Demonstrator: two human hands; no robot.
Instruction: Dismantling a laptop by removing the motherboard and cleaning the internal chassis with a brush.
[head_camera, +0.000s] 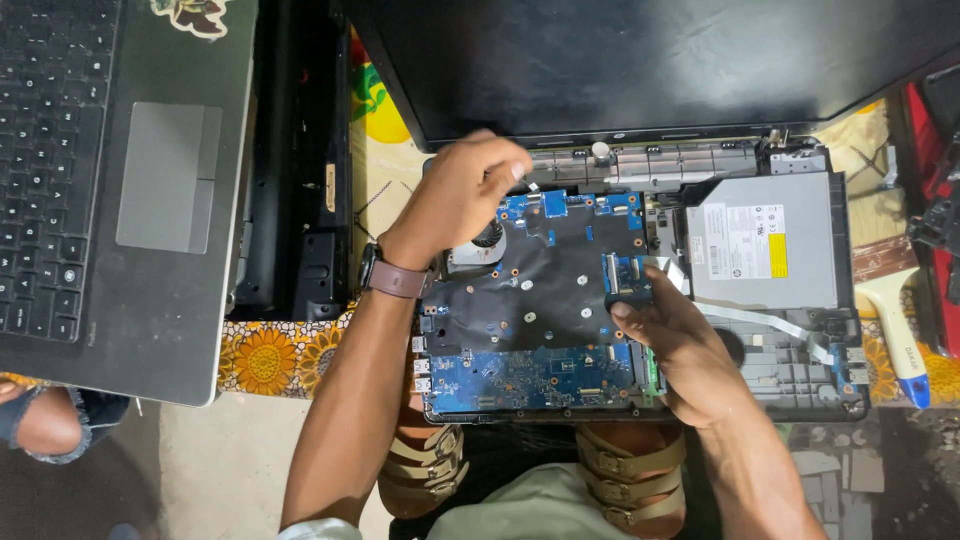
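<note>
Fingers (622, 312) of the right hand (680, 350) pinch the right edge of the blue motherboard (530, 375), which lies in the opened laptop base (790, 385) across the person's lap. Beyond it, the left hand (460, 195), with a brown watch strap (397, 280) on its wrist, is curled over the board's top left corner beside the cooling fan (480, 245), its fingertips closed on something too small to tell. Just right of the board sits the grey optical drive (765, 240), with a white ribbon cable (770, 322) below it. Farther back, the dark laptop lid (650, 60) lies open. A second laptop (120, 180) rests at far left on the flowered worktop (270, 355).
</note>
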